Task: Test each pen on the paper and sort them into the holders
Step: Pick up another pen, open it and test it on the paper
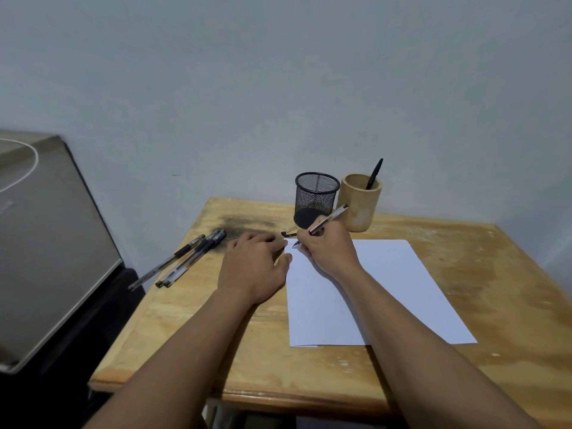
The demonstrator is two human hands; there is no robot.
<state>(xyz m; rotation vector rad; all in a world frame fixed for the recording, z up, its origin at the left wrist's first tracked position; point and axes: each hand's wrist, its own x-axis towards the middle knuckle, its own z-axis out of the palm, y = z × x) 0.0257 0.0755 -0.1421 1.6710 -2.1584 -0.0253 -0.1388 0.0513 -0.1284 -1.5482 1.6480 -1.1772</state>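
Observation:
A white sheet of paper (387, 292) lies on the wooden table (235, 335). My right hand (328, 246) grips a clear pen (329, 218), its tip touching the paper's top left corner. My left hand (253, 264) lies flat at the paper's left edge, fingers spread. A pen cap (288, 233) lies just beyond the corner. Three capped pens (185, 258) lie side by side to the left. At the back stand a black mesh holder (315, 196), which looks empty, and a wooden holder (360, 205) with one black pen (374, 173) in it.
A grey slanted machine lid (46, 243) with a white cable stands left of the table. A wall runs right behind the holders. A dark stain (244, 222) marks the table's back left area.

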